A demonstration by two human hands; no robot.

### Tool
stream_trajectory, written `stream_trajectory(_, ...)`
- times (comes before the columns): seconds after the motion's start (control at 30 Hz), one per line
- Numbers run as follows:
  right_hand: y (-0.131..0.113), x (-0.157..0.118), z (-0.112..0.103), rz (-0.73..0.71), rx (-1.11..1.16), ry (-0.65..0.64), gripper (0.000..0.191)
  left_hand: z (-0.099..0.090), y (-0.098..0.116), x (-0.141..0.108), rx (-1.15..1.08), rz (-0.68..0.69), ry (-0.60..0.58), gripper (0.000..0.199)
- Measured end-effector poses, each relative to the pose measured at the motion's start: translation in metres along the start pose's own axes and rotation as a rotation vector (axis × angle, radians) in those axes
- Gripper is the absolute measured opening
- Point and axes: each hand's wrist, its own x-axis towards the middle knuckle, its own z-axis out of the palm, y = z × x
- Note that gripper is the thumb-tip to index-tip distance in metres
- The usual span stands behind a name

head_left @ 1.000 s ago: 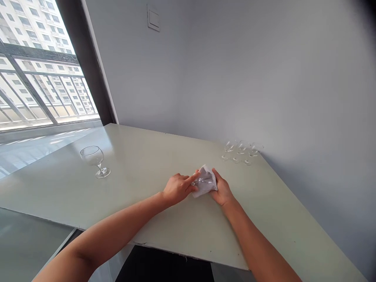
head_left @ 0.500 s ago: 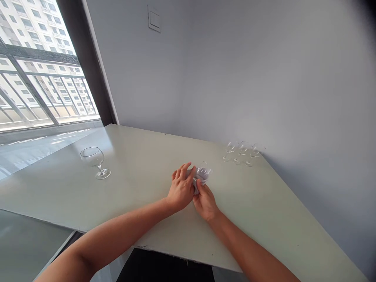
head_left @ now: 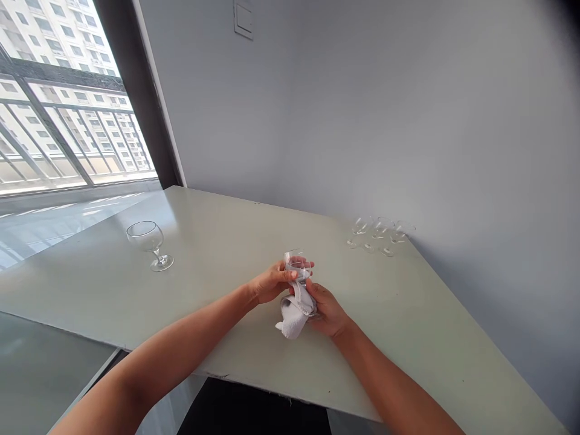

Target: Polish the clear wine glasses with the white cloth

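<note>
A clear stemmed glass (head_left: 294,258) is held above the table in front of me, tilted, its bowl toward the far side. My left hand (head_left: 270,283) wraps round the bowl, with fingertips visible through and beyond the glass. At the lower end, my right hand (head_left: 328,309) is closed on a white cloth (head_left: 295,314) bunched about the stem and foot. The loose part of the cloth hangs down to the left. The stem is mostly hidden by cloth and fingers.
A larger stemmed glass (head_left: 153,240) stands upright on the left of the pale table (head_left: 217,235). Three small stemmed glasses (head_left: 379,232) stand close together at the far right, near the wall (head_left: 408,121). The table's front edge and a dark seat (head_left: 254,411) lie nearest me.
My left hand has shifted from over the cloth to the glass bowl. The cloth, earlier in the bowl, now hangs about the stem, and the bowl has moved slightly left.
</note>
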Motion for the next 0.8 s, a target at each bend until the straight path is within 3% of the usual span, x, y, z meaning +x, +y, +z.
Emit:
stream_trajectory(0.1,-0.005,0.000,-0.003,0.002,-0.004,0.018,0.032,0.002,0.001,0.000,0.009,0.019,0.034,0.047)
stream_trajectory(0.27,-0.013,0.001,-0.011,-0.020,-0.115,0.156,0.027,0.005,0.005,0.000,0.094,0.093,0.171,0.038)
stream_trajectory(0.43,-0.013,0.000,-0.013,-0.209,-0.399,0.284,0.033,0.001,0.002,0.004,0.156,0.116,0.355,0.031)
stream_trajectory(0.57,-0.010,0.000,-0.008,-0.287,-0.625,0.233,0.046,-0.005,-0.003,0.006,0.118,0.109,0.497,0.035)
stream_trajectory(0.67,-0.009,-0.002,-0.004,-0.342,-0.709,0.236,0.050,-0.007,-0.004,0.006,0.074,0.055,0.527,0.039)
stream_trajectory(0.8,-0.010,-0.003,-0.002,-0.366,-0.741,0.259,0.047,-0.007,-0.003,0.004,-0.027,-0.032,0.483,0.039)
